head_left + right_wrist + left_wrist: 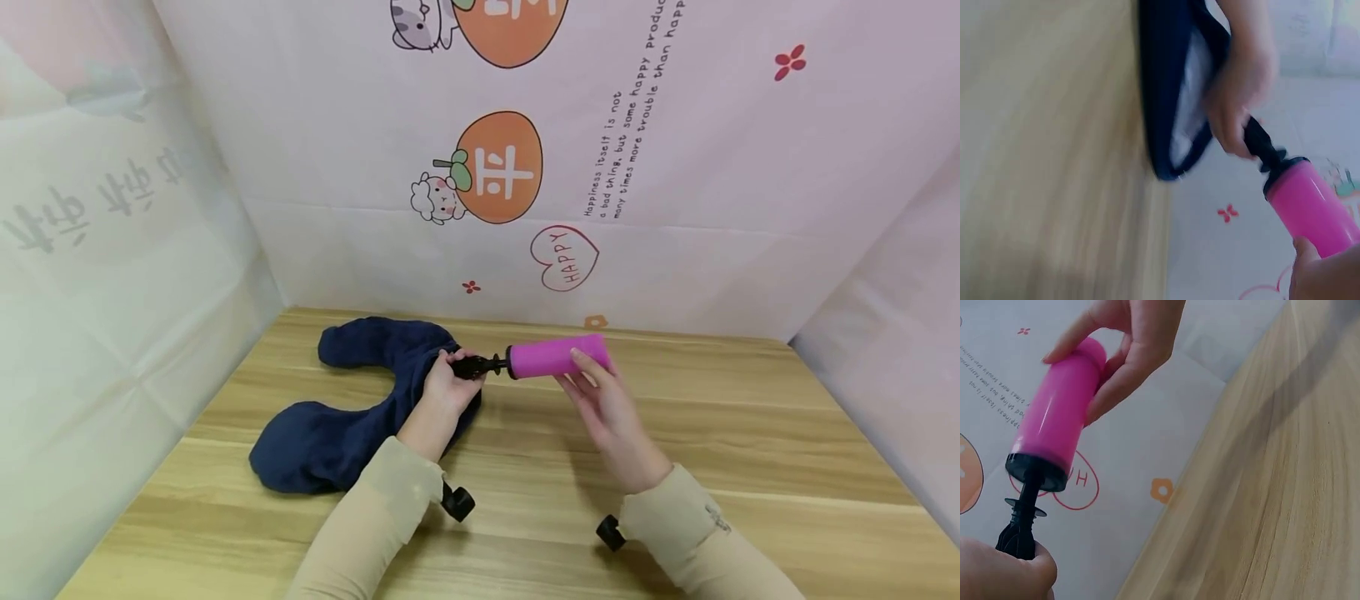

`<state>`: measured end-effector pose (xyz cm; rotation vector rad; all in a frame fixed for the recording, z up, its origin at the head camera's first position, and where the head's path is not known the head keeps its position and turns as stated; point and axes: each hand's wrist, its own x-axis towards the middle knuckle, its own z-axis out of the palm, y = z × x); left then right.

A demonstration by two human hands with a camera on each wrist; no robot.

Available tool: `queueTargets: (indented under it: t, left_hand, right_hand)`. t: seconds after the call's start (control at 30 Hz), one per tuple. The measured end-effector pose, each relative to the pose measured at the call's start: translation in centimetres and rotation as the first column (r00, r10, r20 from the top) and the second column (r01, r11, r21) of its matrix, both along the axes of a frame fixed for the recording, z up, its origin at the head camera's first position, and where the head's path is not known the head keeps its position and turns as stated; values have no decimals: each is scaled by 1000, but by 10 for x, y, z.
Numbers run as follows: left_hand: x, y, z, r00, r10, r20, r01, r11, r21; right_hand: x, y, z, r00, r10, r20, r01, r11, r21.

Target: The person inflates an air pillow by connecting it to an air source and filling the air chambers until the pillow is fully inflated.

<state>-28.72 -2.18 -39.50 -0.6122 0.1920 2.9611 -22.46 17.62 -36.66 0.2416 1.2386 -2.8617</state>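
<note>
A pink hand pump (558,357) with a black stem extends between both hands above the table. My left hand (447,392) grips the black end (471,367) of the pump beside a navy U-shaped neck pillow (322,446). My right hand (611,417) holds the far end of the pink barrel, thumb on one side and fingers on the other. In the left wrist view, a small disc (1025,508) sits on the stem between the barrel and my left hand. The right wrist view shows an opening in the navy cover with white material (1188,100) inside it.
The pillow lies on the left of a wood-grain table (720,417). Printed white sheeting (360,242) rises behind the table and along both sides. Black wrist-worn pieces (458,503) stick out below both sleeves.
</note>
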Motion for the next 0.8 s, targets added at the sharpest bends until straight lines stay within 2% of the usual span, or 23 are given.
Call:
queueTargets:
  t: [0.27, 0.47, 0.63, 0.8]
  left_hand:
    - [0, -3, 0, 1000, -15, -2, 15, 1000, -11]
    - [1, -5, -1, 1000, 0, -5, 0, 1000, -5]
    - [2, -3, 0, 1000, 27, -14, -27, 999, -23]
    - [3, 3, 0, 997, 59, -43, -61, 998, -23]
  right_hand:
    - [7, 36, 15, 998, -11, 60, 16, 996, -87]
    - [10, 60, 25, 991, -66, 120, 92, 970, -226]
    - [10, 59, 27, 985, -86, 153, 121, 964, -238]
    - [11, 43, 22, 987, -63, 149, 93, 974, -204]
